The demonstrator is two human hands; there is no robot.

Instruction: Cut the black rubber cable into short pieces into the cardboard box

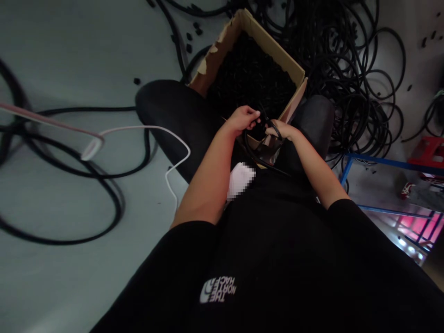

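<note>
Over the near corner of a cardboard box, my left hand is closed in a pinch at a thin black cord. My right hand, just beside it, is closed too, with a black loop of the cord across its fingers. From between the hands the cord curves down toward my lap. Whether it is a hose or a cable, I cannot tell. Many small black pieces fill the box, which stands between my knees. The fingertips are partly lost against the dark contents.
A big tangle of black cord lies beyond the box to the right. Loose black loops and a thin white cable are at the left. Small black bits dot the floor. A blue metal frame and red stool stand right.
</note>
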